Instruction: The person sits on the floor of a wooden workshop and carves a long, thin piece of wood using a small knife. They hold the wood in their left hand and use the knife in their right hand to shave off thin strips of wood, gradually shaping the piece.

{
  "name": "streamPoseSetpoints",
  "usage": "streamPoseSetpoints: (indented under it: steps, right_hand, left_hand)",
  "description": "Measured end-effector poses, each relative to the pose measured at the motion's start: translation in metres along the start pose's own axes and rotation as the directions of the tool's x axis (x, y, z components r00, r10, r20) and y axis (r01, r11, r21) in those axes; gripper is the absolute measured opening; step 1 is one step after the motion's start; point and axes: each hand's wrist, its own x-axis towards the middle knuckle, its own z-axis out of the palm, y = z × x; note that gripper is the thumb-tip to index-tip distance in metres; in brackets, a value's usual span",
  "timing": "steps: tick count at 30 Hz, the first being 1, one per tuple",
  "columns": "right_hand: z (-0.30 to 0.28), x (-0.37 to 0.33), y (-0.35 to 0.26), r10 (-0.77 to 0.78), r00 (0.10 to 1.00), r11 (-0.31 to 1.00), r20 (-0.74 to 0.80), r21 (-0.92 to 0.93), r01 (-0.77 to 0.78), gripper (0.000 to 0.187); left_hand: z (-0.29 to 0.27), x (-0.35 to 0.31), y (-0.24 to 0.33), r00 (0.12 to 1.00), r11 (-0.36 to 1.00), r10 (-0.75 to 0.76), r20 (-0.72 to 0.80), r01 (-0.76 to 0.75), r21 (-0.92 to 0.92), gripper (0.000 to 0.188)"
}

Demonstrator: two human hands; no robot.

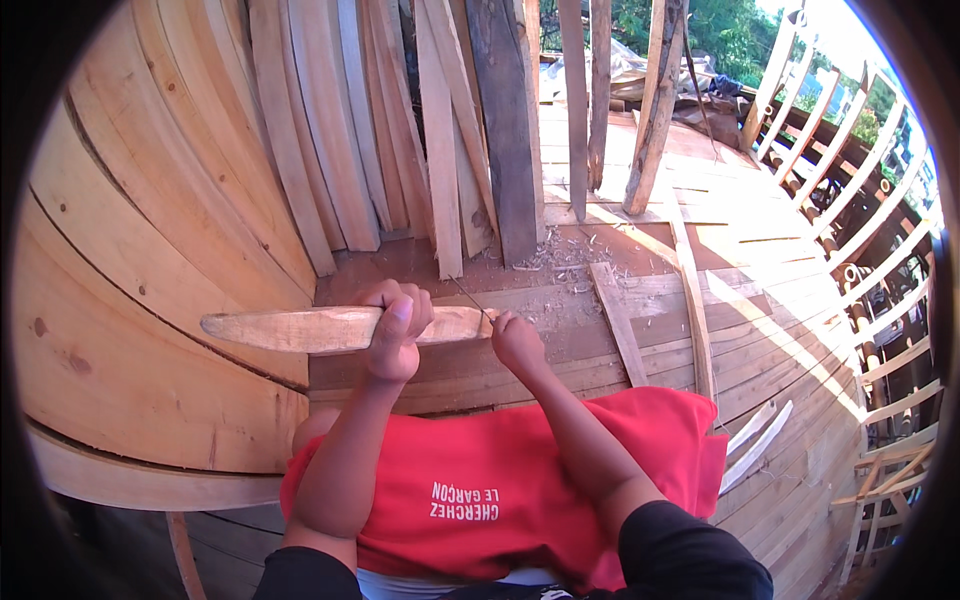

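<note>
A pale wooden piece, flat and tapering to a rounded point at its left end, lies crosswise above my lap. My left hand is wrapped round it near the middle, thumb on top. At its right end is my right hand, fingers closed. From those fingers a thin dark rod-like tool slants up and to the left, past the far side of the wood. Whether it is a blade or a wire I cannot tell, and its held end is hidden in the fist.
Red cloth covers my lap. Curved planks rise as a wall on the left. Upright boards stand ahead, with wood shavings at their feet. Loose strips lie on the plank floor; curved ribs line the right.
</note>
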Motion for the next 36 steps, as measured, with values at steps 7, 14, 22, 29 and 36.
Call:
streamPoseSetpoints:
  steps: [7, 14, 22, 29, 36]
  right_hand:
    - [-0.019, -0.023, -0.027, -0.128, 0.991, 0.989, 0.025, 0.078, 0.126, 0.064]
    - [-0.044, -0.017, -0.044, -0.133, 0.989, 0.977, 0.072, 0.175, 0.118, 0.066]
    - [-0.013, -0.003, -0.02, -0.135, 0.989, 0.983, 0.061, 0.136, 0.125, 0.059]
    - [0.02, -0.014, 0.006, -0.017, 0.99, 0.995, 0.141, 0.096, 0.003, 0.053]
    - [-0.044, -0.024, -0.042, -0.251, 0.963, 0.938, 0.094, 0.267, 0.219, 0.05]
  left_hand:
    - [-0.009, -0.008, -0.001, 0.993, 1.0, 0.026, -0.113, -0.025, 0.007, 0.036]
    - [-0.011, -0.008, -0.001, 0.996, 0.999, 0.031, -0.08, -0.033, -0.015, 0.035]
    - [-0.012, -0.004, 0.0, 0.998, 0.999, 0.033, -0.056, -0.034, -0.024, 0.036]
    - [-0.009, -0.002, -0.004, 0.989, 0.999, 0.041, -0.144, -0.045, -0.02, 0.035]
    - [-0.023, -0.005, 0.0, 0.992, 0.998, 0.046, -0.116, -0.05, -0.036, 0.033]
